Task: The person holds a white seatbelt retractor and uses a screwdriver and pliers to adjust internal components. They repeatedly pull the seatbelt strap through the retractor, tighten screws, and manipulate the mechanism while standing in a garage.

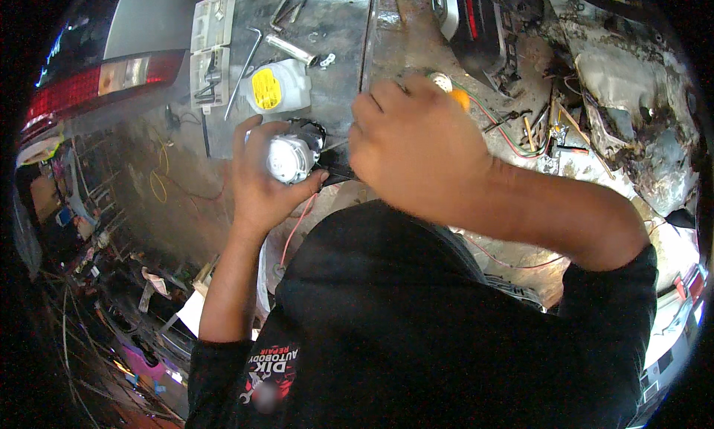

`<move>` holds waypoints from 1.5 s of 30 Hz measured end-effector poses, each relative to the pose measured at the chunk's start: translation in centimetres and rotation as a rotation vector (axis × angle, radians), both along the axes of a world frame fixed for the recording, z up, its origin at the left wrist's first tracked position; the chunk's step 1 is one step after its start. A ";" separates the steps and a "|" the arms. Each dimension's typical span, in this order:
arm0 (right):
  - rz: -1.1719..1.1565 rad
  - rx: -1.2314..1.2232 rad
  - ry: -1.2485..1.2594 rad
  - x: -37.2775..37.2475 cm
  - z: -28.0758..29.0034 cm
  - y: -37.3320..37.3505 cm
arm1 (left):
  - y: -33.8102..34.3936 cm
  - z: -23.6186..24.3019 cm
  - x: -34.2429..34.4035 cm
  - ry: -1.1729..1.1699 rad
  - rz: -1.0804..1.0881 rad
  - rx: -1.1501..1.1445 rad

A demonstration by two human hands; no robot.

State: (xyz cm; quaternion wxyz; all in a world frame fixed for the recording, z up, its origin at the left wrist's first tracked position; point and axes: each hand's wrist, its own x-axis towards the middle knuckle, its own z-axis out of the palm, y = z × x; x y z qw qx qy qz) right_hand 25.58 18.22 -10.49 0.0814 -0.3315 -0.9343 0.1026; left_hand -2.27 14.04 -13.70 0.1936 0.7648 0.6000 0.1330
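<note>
My left hand (256, 180) is closed around a round white-and-black part (291, 158) that looks like a small lamp or motor housing, its pale round face turned up. My thumb lies along its lower right side. Just to the right, my right hand (416, 142) is a fist, slightly blurred. A thin metal shaft (338, 143) runs from the fist toward the part's dark side; the handle is hidden inside the fingers. Beyond the part, on the dark work surface (338, 94), stands a translucent white plastic bottle (286, 85) with a yellow label.
An L-shaped bar (244, 72), a metal tube wrench (291, 49) and pliers (291, 3) lie behind the bottle. Compartment boxes (211, 75) line the left side, near a vehicle tail light (104, 79). Hoses, an orange object (460, 98) and car parts clutter the right.
</note>
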 end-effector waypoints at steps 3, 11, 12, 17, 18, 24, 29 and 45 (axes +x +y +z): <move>0.123 -0.004 0.076 0.3 -2.2 4.4 | 0.0 0.1 -0.1 -0.012 0.000 -0.020; 0.289 -0.173 -0.050 -2.2 -2.6 8.8 | 0.2 0.0 -0.2 -0.055 0.001 -0.035; 0.257 -0.177 -0.054 -1.9 -2.6 8.6 | 0.0 -0.1 -0.1 -0.061 0.022 -0.026; 0.116 -0.180 0.083 1.7 -3.0 4.9 | -0.5 0.0 0.2 -0.029 0.043 -0.032; 0.086 -0.229 0.072 1.7 -2.6 4.0 | -0.4 -0.1 0.2 -0.035 0.047 -0.024; -0.119 -0.445 0.058 1.3 -2.9 0.5 | -0.5 0.2 0.4 -0.019 0.068 -0.029; -0.265 -0.695 0.000 1.6 -2.3 -0.7 | -0.2 1.0 0.5 -0.055 0.098 -0.104; -0.181 -0.538 0.016 1.5 -0.7 -0.6 | -1.0 0.2 -0.3 -0.031 0.039 -0.029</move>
